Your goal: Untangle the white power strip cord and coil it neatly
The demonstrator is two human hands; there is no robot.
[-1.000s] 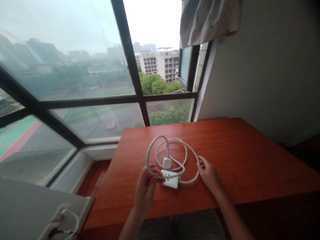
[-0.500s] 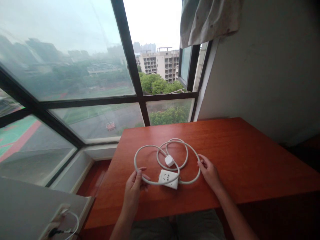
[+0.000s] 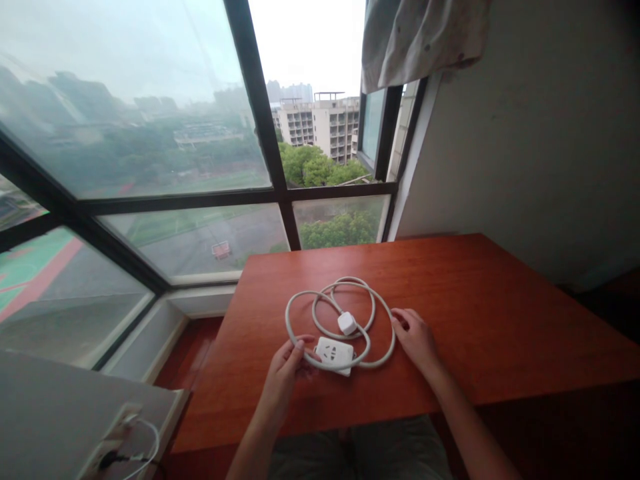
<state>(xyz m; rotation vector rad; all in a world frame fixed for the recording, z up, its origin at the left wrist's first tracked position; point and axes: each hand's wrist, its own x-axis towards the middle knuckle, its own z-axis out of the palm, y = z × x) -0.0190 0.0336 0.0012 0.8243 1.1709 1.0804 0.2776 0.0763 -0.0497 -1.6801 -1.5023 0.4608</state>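
A white extension cord lies in loops on the brown table, its thick cable [image 3: 289, 313] crossing over itself. At its near side sits the white socket block [image 3: 335, 356], face up with several slots. The square white plug [image 3: 347, 323] rests within the loops, behind the block. My left hand [image 3: 290, 363] has its thumb and fingers closed around the left loop, just left of the block. On the right, my right hand [image 3: 413, 335] pinches the outer edge of the other loop between thumb and forefinger. The cable passes in front of part of the block.
The brown table [image 3: 450, 280] reaches to the window frame [image 3: 200, 199] at the back. A wall [image 3: 500, 153] stands to the right, with a curtain [image 3: 420, 40] above. Low on the left, a wall outlet [image 3: 117, 427] has a white and a black cord plugged in.
My left hand has moved right, pushing its loop inward. The plug has shifted slightly right. My right hand and its loop edge have moved slightly left.
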